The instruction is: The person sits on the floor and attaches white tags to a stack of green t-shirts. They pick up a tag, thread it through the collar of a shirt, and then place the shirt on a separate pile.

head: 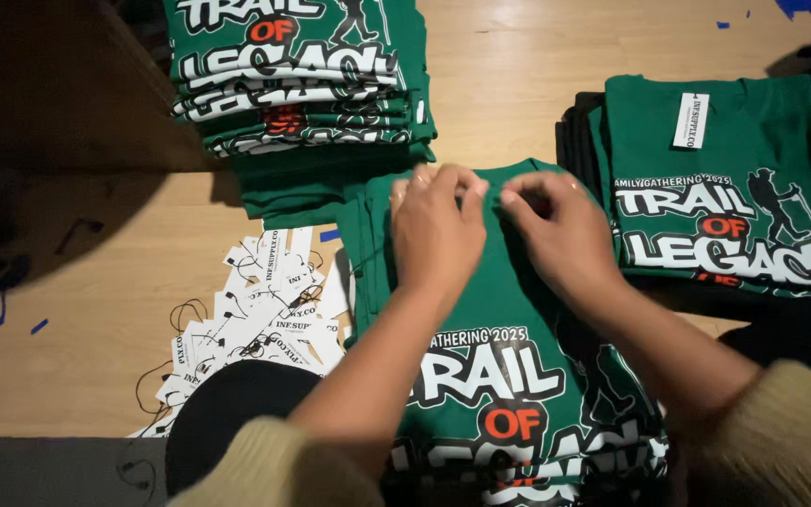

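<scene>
A green folded T-shirt [509,310] with white and orange print lies on top of a stack in front of me. My left hand [436,225] and my right hand [556,225] both pinch at its collar, fingertips nearly touching each other. What sits between the fingers is hidden. Both my sleeves are cream knit.
A tall stack of green printed shirts [293,84] stands at the back left. Another green stack [725,178], with a white hang tag [691,119] on top, lies at the right. Several white paper tags with black strings [255,319] lie in a heap left of me on the wooden table [77,310].
</scene>
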